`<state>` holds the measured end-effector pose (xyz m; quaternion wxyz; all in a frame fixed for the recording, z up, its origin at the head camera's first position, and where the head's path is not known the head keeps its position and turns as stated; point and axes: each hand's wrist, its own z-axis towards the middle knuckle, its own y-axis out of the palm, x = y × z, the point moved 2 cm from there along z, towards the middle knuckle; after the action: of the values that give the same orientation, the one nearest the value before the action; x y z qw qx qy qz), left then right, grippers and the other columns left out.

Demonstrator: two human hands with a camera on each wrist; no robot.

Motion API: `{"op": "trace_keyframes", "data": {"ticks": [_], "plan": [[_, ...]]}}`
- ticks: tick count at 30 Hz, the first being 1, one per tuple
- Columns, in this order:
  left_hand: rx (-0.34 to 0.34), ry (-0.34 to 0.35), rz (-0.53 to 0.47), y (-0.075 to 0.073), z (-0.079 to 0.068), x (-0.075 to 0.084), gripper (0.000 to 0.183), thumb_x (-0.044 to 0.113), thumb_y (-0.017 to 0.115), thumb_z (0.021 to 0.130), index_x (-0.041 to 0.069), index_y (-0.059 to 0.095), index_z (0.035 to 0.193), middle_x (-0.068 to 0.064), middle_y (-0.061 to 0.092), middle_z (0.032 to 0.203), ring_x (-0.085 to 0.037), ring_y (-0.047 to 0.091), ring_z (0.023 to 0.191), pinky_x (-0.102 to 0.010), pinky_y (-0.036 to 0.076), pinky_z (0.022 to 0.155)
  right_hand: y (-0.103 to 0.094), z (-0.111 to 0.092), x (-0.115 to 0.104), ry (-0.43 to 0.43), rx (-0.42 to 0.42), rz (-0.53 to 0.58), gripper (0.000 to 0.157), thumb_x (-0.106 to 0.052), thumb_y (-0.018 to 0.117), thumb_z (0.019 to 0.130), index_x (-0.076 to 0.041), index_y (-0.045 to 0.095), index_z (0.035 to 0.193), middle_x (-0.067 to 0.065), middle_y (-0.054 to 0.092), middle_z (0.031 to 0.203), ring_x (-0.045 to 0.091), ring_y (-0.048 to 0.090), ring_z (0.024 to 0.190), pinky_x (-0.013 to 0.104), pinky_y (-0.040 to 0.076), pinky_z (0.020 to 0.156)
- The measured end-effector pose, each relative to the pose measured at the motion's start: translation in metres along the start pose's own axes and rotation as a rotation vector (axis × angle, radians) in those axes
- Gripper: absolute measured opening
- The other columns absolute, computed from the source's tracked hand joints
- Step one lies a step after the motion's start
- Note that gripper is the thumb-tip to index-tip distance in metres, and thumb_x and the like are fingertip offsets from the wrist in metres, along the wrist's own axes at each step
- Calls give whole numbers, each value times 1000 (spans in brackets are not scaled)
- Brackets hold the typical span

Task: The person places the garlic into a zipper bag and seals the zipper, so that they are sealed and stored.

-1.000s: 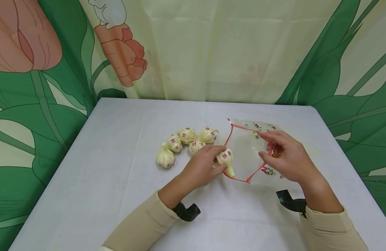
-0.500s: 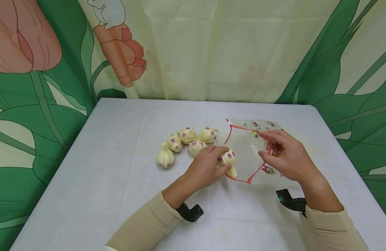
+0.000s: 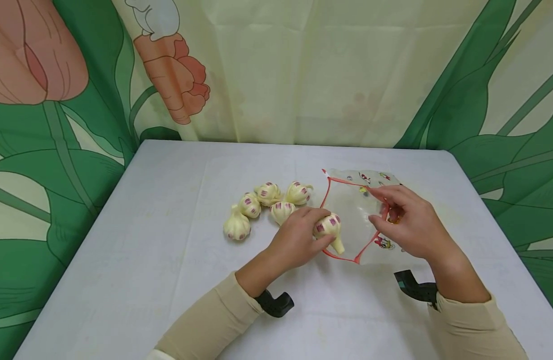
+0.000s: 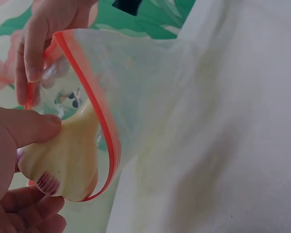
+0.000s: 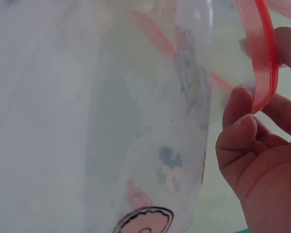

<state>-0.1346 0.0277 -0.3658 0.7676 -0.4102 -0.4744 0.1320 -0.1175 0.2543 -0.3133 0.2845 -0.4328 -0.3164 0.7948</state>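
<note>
In the head view my left hand (image 3: 299,237) grips a garlic bulb (image 3: 328,226) at the mouth of a clear zip bag (image 3: 353,220). The bag has a red rim (image 4: 98,102) and printed cartoon figures. The left wrist view shows the bulb's stem pointing into the opening, with the thumb on its side and other fingers beneath it. My right hand (image 3: 409,220) holds the bag's far side, its fingers (image 5: 237,136) bent at the red edge, so the mouth stands wide. Part of the bulb is hidden behind the left fingers.
Several more garlic bulbs (image 3: 250,205) lie in a cluster left of the bag, one partly behind the left hand. The white-covered table (image 3: 123,260) ends at a patterned curtain (image 3: 294,75). Black straps (image 3: 274,304) sit on both wrists.
My left hand has shifted slightly right with the garlic bulb, bringing it further over the bag's opening. The right hand and bag have barely moved.
</note>
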Motion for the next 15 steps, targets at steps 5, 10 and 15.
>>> {"op": "trace_keyframes", "data": {"ticks": [5,10,15], "plan": [[-12,-43,11,2,1,1,46,30,77,90,9,64,129,-6,63,122,-19,57,113,-28,49,89,0,0,0,1,2,-2,51,7,79,76,2,66,125,2,57,100,10,46,74,14,41,60],[-15,-65,34,3,1,3,48,31,77,89,8,64,129,-6,63,121,-18,58,111,-26,49,87,0,0,0,3,2,0,51,7,79,76,2,66,125,2,58,101,10,46,75,14,41,61],[0,-70,33,5,1,2,47,30,78,89,6,65,127,-7,64,118,-19,59,109,-26,49,86,0,0,-1,5,3,-2,51,7,79,76,2,66,125,4,58,103,10,46,75,13,41,61]]}}
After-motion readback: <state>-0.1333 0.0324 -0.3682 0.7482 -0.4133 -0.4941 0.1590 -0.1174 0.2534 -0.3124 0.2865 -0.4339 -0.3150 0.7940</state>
